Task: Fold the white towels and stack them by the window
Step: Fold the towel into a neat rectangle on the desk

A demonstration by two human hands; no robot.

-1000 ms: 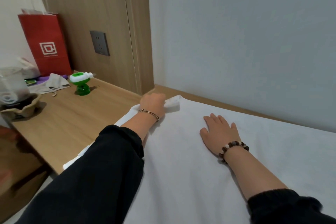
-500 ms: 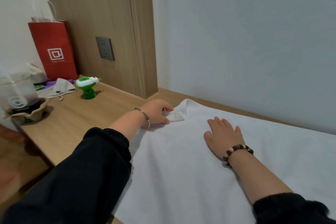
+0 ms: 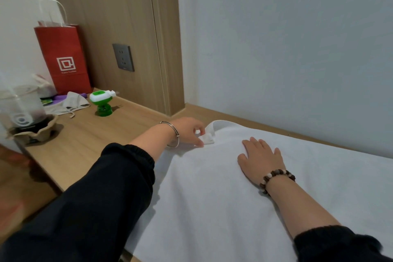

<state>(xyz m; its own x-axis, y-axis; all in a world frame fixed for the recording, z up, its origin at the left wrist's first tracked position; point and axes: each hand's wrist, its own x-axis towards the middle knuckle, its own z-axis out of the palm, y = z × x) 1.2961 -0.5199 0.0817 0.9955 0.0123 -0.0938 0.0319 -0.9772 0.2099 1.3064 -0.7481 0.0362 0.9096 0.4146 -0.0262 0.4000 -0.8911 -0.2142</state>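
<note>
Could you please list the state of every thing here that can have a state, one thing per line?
white towel, spread flat on the table, far left corner raised.
left hand, pinches the towel's far left corner.
right hand, flat on the towel, palm down.
red paper bag, upright.
green device, upright, not plugged in.
wall socket, nothing plugged in.

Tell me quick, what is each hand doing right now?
Left hand: closed, pinching the far corner of the white towel.
Right hand: open, lying flat on the towel, holding nothing.
</note>
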